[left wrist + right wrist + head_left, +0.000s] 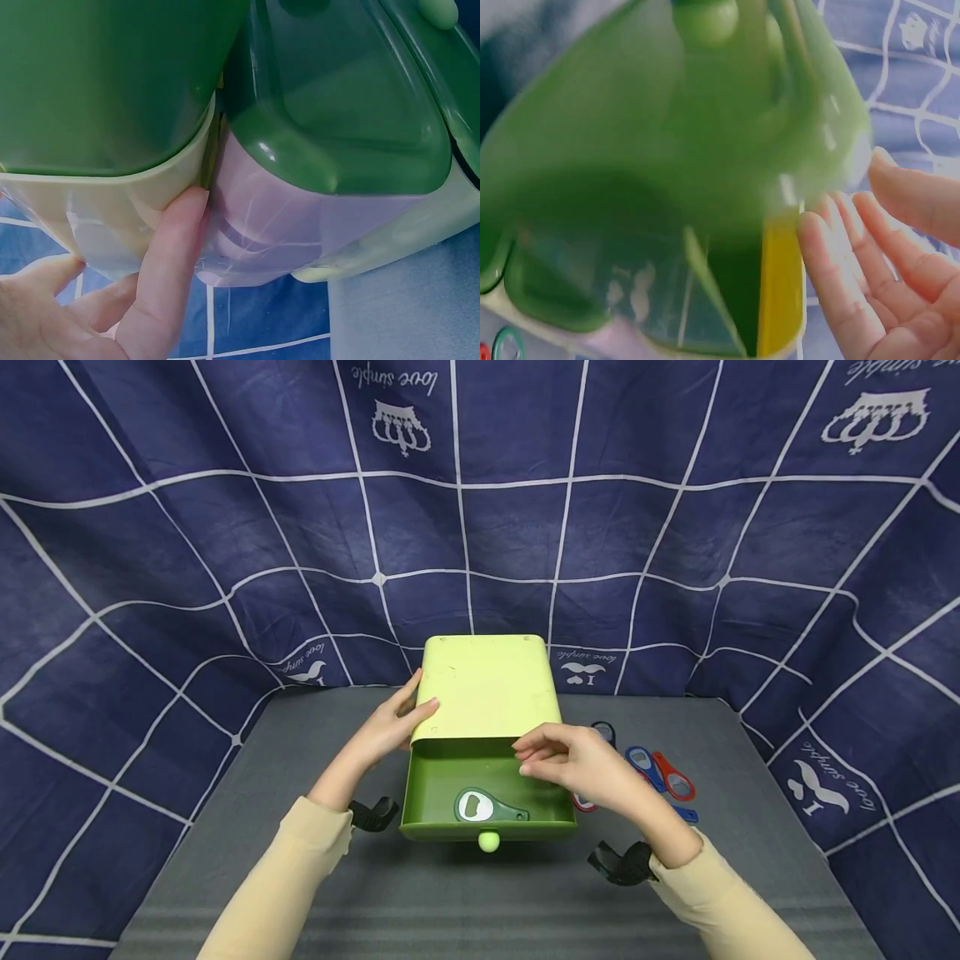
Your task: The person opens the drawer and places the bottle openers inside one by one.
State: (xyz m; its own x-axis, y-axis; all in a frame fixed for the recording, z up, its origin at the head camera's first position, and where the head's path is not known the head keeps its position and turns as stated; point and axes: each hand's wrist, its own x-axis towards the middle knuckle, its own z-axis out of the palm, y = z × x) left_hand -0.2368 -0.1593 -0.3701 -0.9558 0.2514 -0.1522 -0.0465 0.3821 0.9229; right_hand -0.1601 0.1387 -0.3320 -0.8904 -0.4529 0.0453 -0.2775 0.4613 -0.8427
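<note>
A small drawer cabinet (487,685) with a pale yellow-green top stands on the table, its green top drawer (438,777) pulled out. In the drawer, near the front wall, lies a dark green bottle opener (501,811). My left hand (382,732) rests on the cabinet's left side, thumb over the top edge and fingers spread along the side wall. In the left wrist view, a fingertip lies at the seam above the purple tier (270,210). Over the drawer's right side hovers my right hand (581,766), fingers loosely bent and holding nothing.
Right of the cabinet lie several more bottle openers, among them a red one (677,781), a blue one (641,760) and a black one (603,731), partly hidden. A round knob (489,841) juts from the drawer front. Blue curtains (510,535) hang behind the grey table (360,885).
</note>
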